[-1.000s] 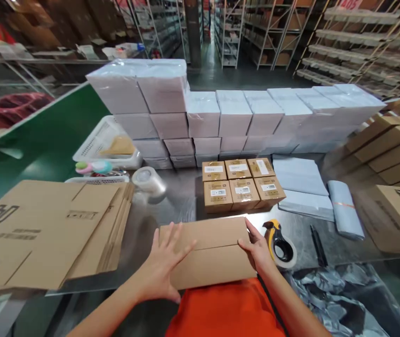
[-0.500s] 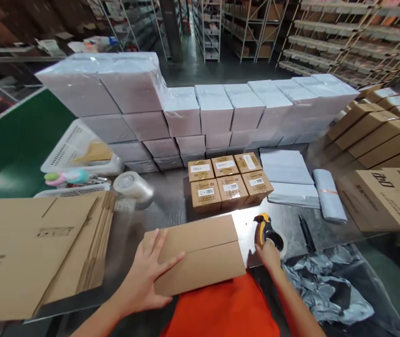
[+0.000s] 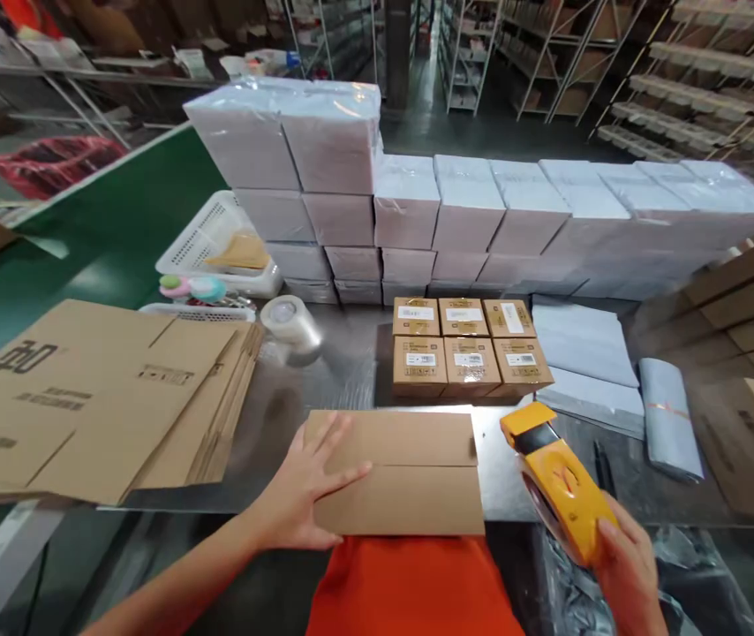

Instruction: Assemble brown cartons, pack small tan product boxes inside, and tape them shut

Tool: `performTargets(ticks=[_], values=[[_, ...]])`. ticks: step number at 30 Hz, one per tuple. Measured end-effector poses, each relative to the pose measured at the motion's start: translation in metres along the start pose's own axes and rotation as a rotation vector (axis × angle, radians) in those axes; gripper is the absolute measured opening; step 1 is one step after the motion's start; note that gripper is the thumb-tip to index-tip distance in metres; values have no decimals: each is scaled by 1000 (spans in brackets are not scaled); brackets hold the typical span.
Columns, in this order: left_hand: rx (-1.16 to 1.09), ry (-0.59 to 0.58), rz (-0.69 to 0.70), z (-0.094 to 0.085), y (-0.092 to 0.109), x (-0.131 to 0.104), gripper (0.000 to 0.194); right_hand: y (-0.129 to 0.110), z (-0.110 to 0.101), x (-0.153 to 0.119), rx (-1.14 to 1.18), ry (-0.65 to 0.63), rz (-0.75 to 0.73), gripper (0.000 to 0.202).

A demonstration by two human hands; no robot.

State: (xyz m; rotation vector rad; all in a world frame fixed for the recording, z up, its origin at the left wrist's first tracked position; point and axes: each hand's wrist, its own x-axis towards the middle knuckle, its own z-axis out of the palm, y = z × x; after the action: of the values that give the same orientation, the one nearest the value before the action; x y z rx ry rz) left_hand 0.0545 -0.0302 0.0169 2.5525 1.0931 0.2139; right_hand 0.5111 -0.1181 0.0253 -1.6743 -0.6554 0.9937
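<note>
A closed plain brown cardboard box (image 3: 410,499) lies at the near edge of the metal table, its flap seam facing up. My left hand (image 3: 307,490) rests on its left end, fingers spread across the cardboard. To the right of the box, my right hand (image 3: 625,556) grips a yellow tape dispenser (image 3: 562,486) by its near end, raised and apart from the box. A roll of tape shows along the dispenser's left side. Behind the box stand several small labelled cartons (image 3: 473,358) in two rows.
Flattened cardboard boxes (image 3: 99,397) are stacked on the left, beside a clear tape roll (image 3: 290,324) and white baskets (image 3: 208,234). White wrapped blocks (image 3: 337,159) form a wall behind. Grey mailer bags (image 3: 582,344), a rolled bundle (image 3: 672,420) and a black pen (image 3: 604,468) lie right.
My right hand has brought the tape dispenser up and nearer, turning its yellow side into view. The box now sits squarer to the table edge. The camera view has turned left.
</note>
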Motion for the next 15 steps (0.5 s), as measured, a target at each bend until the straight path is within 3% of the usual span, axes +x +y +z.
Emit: performTargets(ticks=[1, 4, 6, 8, 11, 13, 15], values=[[-1, -4, 1, 1, 0, 0, 104, -21, 16, -5, 25, -26, 10, 50], [-25, -18, 10, 2, 1, 1, 97, -74, 86, -11, -23, -318, -111, 59], [-73, -26, -11, 2, 1, 3, 95, -94, 131, -10, -87, -581, -129, 65], [-125, -36, -48, 0, 1, 5, 98, -100, 160, -4, -169, -778, -98, 67], [-173, -61, -60, -4, 0, 8, 93, -94, 167, 7, -236, -846, -51, 67], [-200, -58, -47, -7, 1, 8, 88, -89, 158, 14, -242, -837, -42, 66], [-248, 23, -96, -11, 7, 8, 74, -86, 149, 20, -248, -839, -39, 65]])
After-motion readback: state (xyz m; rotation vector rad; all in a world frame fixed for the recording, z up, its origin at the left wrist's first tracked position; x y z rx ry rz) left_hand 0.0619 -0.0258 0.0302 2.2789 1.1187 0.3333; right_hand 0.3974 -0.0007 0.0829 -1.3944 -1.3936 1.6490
